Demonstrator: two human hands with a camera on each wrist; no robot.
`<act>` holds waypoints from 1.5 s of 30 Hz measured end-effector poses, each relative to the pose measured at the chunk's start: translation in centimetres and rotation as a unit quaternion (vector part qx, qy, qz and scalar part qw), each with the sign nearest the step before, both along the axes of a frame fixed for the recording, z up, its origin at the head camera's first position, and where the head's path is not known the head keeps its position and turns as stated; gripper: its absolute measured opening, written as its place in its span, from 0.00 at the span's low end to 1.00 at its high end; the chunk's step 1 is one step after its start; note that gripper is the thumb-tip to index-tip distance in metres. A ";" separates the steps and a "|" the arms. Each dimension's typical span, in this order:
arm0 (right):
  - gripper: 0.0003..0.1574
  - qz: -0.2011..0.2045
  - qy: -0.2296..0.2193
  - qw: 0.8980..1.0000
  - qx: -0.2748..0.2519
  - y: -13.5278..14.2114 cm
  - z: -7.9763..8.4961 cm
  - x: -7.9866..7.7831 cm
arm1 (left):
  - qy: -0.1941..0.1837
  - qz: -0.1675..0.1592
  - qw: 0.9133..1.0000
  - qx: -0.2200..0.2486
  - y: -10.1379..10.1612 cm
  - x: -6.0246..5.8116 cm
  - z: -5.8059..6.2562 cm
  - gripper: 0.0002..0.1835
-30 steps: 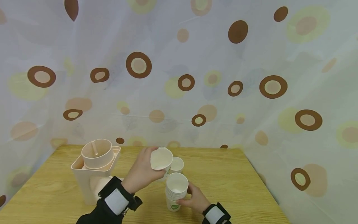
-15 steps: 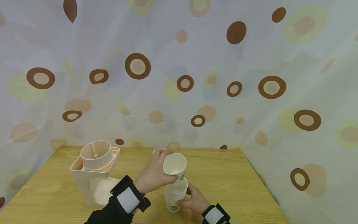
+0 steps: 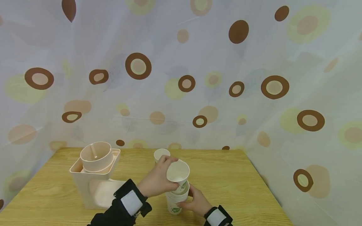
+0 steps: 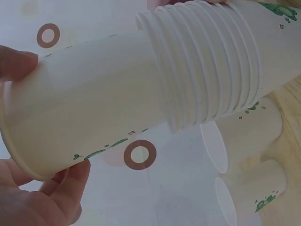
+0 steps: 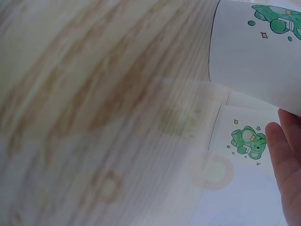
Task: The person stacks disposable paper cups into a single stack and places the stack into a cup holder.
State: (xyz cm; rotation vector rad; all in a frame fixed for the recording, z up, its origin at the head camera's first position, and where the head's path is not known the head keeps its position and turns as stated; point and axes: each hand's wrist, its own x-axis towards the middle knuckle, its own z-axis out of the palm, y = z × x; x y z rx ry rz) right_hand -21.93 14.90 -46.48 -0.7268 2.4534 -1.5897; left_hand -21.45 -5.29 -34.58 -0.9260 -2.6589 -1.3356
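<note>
My left hand (image 3: 156, 181) pinches a white paper cup (image 3: 178, 172) near its rim between thumb and fingers. In the left wrist view the lower end of this paper cup (image 4: 94, 103) sits inside the top of a stack of nested paper cups (image 4: 202, 66). My right hand (image 3: 197, 201) grips that upright stack from the right; its lower cup bears a green print (image 3: 176, 209). Fingers (image 5: 282, 165) of the right hand lie against the printed cup wall (image 5: 223, 141) in the right wrist view. The bottoms of the inner cups are hidden.
Behind the hands, a single paper cup (image 3: 161, 153) stands on the wooden table (image 3: 226, 175). The left wrist view shows two standing cups (image 4: 254, 136) beyond the stack. At left is a beige plastic stand (image 3: 85, 188) with a round container (image 3: 96, 157) on top. A patterned curtain (image 3: 212, 56) hangs behind.
The left hand has carried its paper cup rightward and then down into the top of the stack. The right hand stays on the stack. A cup behind the left hand has come into view.
</note>
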 end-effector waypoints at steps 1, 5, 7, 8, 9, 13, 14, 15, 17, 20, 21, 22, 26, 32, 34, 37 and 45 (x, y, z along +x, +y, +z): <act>0.41 -0.001 -0.001 1.000 0.001 0.0 0.0 0.0 | 0.000 -0.005 1.000 0.000 0.0 0.0 0.0 0.40; 0.41 -0.006 0.003 1.000 0.005 0.1 0.0 -0.1 | -0.003 -0.017 1.000 0.001 0.0 0.1 0.1 0.40; 0.41 -0.008 0.004 1.000 0.006 0.1 0.0 -0.1 | -0.004 -0.019 1.000 0.001 0.0 0.0 0.1 0.40; 0.41 -0.008 0.007 1.000 0.006 0.1 0.0 -0.1 | -0.005 -0.021 1.000 0.000 0.0 0.0 0.1 0.40; 0.40 -0.008 0.008 1.000 0.007 0.1 0.0 -0.1 | -0.007 -0.022 1.000 -0.001 0.0 0.0 0.2 0.40; 0.40 -0.008 0.014 1.000 0.013 0.1 -0.1 0.0 | -0.017 -0.029 0.999 -0.009 0.1 -0.1 0.2 0.39; 0.40 -0.008 0.015 1.000 0.014 0.1 -0.1 0.0 | -0.020 -0.029 0.999 -0.012 0.1 -0.2 0.2 0.39; 0.40 -0.010 0.014 1.000 0.014 0.1 -0.1 0.0 | -0.023 -0.031 0.999 -0.014 0.2 -0.2 0.2 0.39; 0.40 -0.010 0.010 1.000 0.013 0.1 -0.1 0.1 | -0.028 -0.033 0.999 -0.017 0.2 -0.2 0.2 0.39; 0.40 -0.011 0.001 1.000 0.008 0.1 0.0 0.1 | -0.032 -0.033 0.999 -0.017 0.2 -0.2 0.2 0.39; 0.40 -0.011 -0.002 1.000 0.006 0.1 0.1 0.1 | -0.031 -0.034 0.999 -0.017 0.2 -0.2 0.2 0.39; 0.41 -0.010 -0.004 1.000 0.005 0.1 0.1 0.1 | -0.026 -0.034 0.999 -0.019 0.1 -0.2 0.2 0.39; 0.41 -0.011 -0.007 1.000 0.005 0.2 0.2 0.0 | -0.009 -0.032 0.999 -0.029 0.1 -0.5 0.1 0.40; 0.40 -0.008 -0.005 1.000 0.008 0.3 0.0 0.0 | 0.003 -0.031 0.999 -0.039 0.2 -0.9 -0.3 0.40; 0.40 -0.007 -0.001 1.000 0.010 0.3 0.0 0.0 | 0.004 -0.031 0.999 -0.037 0.2 -1.0 -0.5 0.40; 0.40 -0.007 0.001 1.000 0.011 0.3 -0.1 0.0 | 0.007 -0.035 0.999 -0.027 0.2 -1.1 -0.7 0.39; 0.41 -0.010 0.007 1.000 0.008 0.2 -0.2 -0.1 | 0.002 -0.029 0.999 -0.028 0.2 -1.5 -1.1 0.39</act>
